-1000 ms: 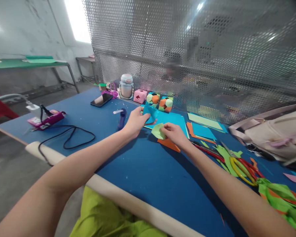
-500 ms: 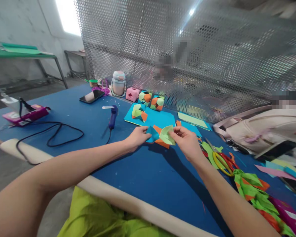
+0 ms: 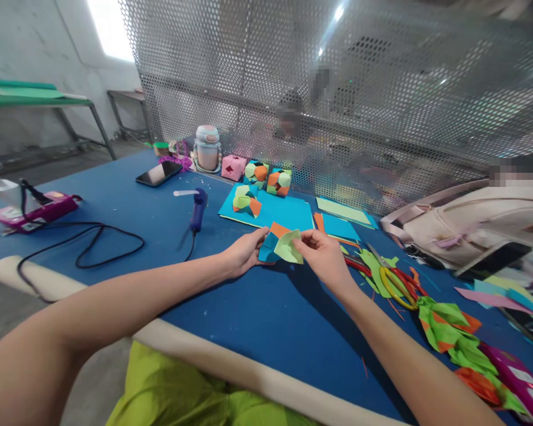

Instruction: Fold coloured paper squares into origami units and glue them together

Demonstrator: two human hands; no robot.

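My left hand [image 3: 245, 253] pinches the blue and orange side of a folded paper piece [image 3: 272, 244]. At its light green part [image 3: 289, 247], my right hand [image 3: 322, 251] grips the paper between thumb and fingers. The piece hangs just above the blue table. Behind it, a folded paper shape [image 3: 246, 201] in light green and orange rests on blue sheets [image 3: 281, 208]. Two multicoloured paper cubes [image 3: 256, 173] and a pink one [image 3: 233, 168] stand farther back. A purple glue gun [image 3: 198, 210] is left of my hands.
Yellow and red scissors [image 3: 397, 287] lie among green scraps on the right, near crumpled green and orange paper [image 3: 448, 331]. A phone [image 3: 159, 173], a bottle [image 3: 207, 148] and a power strip [image 3: 35, 211] are on the left. A pale bag [image 3: 471, 219] sits at right.
The held paper pieces are now closer together, with the light green part overlapping the blue and orange. My right hand has moved left, and the view has shifted slightly.
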